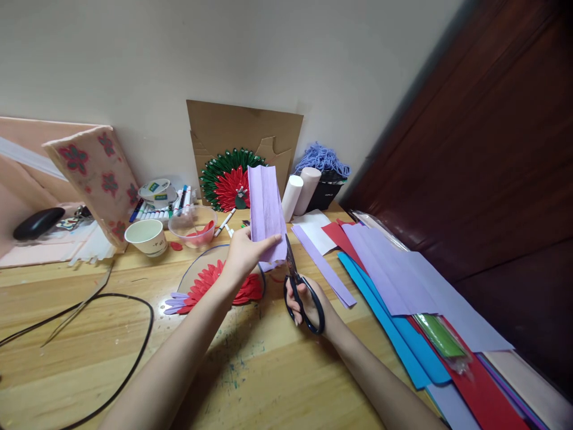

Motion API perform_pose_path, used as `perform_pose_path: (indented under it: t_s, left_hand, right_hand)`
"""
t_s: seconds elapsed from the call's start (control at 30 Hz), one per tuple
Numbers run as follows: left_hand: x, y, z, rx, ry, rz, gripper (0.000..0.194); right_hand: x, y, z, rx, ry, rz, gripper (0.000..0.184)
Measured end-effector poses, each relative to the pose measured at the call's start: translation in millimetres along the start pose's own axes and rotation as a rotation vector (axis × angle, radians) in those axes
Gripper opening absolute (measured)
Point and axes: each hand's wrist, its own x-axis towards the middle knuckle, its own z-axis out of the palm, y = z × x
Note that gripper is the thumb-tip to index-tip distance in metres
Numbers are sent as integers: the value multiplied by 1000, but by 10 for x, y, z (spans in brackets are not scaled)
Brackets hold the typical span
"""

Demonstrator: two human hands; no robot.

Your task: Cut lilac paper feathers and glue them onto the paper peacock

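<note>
My left hand pinches a folded strip of purple crepe paper near its lower end and holds it upright above the table. In my right hand is a pair of scissors with black handles, fingers through the loops. The blade tips point up and meet the strip's lower right edge; whether they are cutting into it I cannot tell. Below my left forearm lies a round board bearing red paper petals, with a few purple petals at its left end. My forearm covers part of it.
A finished red and green petal fan leans on cardboard at the wall. A paper cup and a clear bowl stand at left, near a black cable. Purple sheets and blue paper lie along the right.
</note>
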Motion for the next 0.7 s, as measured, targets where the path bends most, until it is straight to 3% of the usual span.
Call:
perform_pose_path:
  t_s: [0.3, 0.7]
  left_hand:
    - [26, -27, -39, -13, 25, 34, 42]
    - [36, -35, -60, 7, 177, 200, 37]
  right_hand:
    - [-38, -6, -24, -131, 2, -66, 64]
    - [-101, -18, -14, -223, -84, -74, 65]
